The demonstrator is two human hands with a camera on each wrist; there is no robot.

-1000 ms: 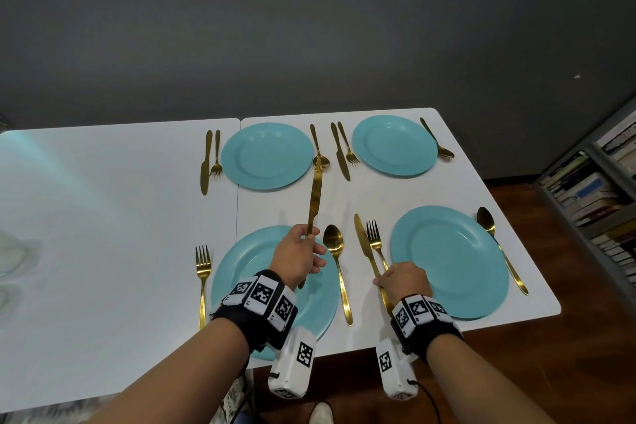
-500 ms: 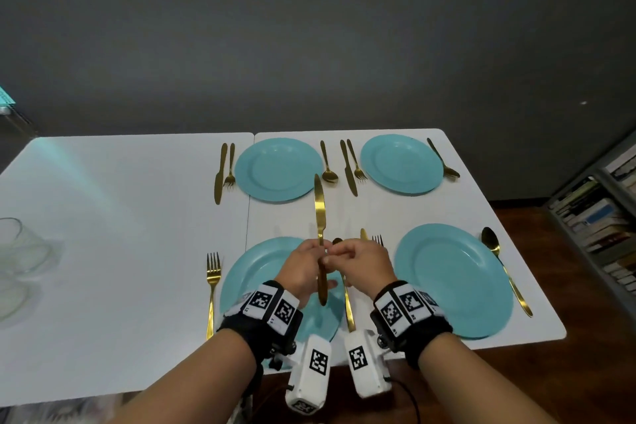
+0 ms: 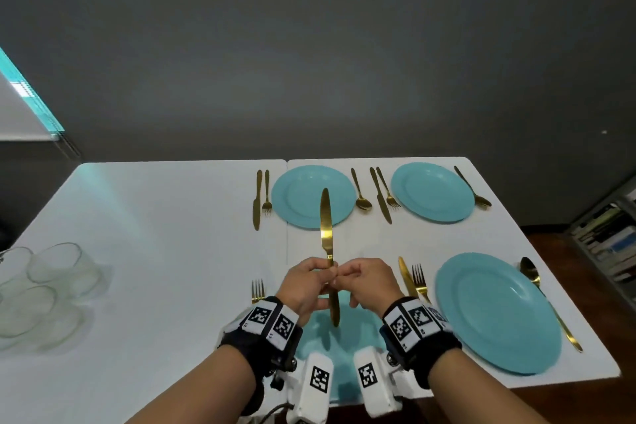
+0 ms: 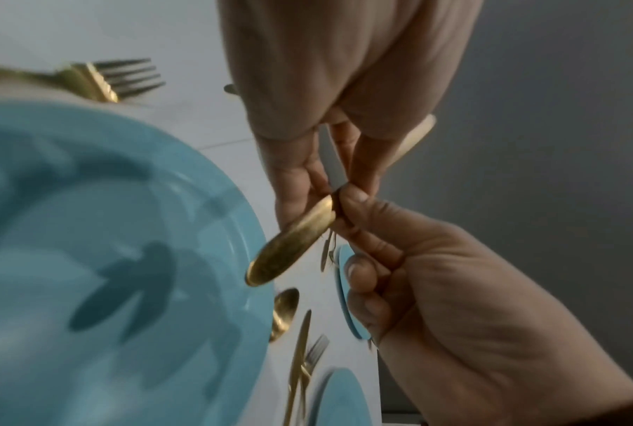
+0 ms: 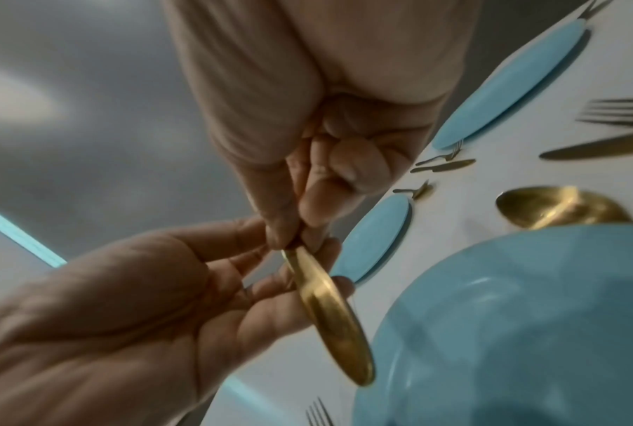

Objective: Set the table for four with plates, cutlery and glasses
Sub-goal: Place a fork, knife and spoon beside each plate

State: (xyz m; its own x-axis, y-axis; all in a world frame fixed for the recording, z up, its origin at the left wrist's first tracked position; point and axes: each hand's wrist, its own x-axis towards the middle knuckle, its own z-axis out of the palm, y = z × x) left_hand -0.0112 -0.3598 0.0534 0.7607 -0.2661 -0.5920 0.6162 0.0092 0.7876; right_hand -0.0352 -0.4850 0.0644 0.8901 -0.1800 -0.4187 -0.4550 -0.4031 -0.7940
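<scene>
I hold a gold knife [image 3: 326, 227] upright over the near-left blue plate [image 3: 344, 341], blade pointing away. My left hand [image 3: 318, 280] and right hand [image 3: 347, 277] both pinch it where blade meets handle. In the left wrist view the handle [image 4: 293, 239] hangs below the fingers. In the right wrist view the handle [image 5: 333, 317] lies against my left hand's fingers [image 5: 271, 291]. A fork [image 3: 257, 291] lies left of this plate and a spoon [image 4: 284, 312] right of it. Three other blue plates [image 3: 311, 196], [image 3: 432, 191], [image 3: 495, 311] have gold cutlery beside them.
Several clear glasses [image 3: 51, 286] stand grouped on the white table [image 3: 172, 251] at the far left. A bookshelf [image 3: 605, 244] stands beyond the table's right edge. The grey wall runs along the table's far edge.
My right hand left the cutlery by the near-right plate and joined the left hand on the knife. The knife turned from tilted to upright and rose slightly.
</scene>
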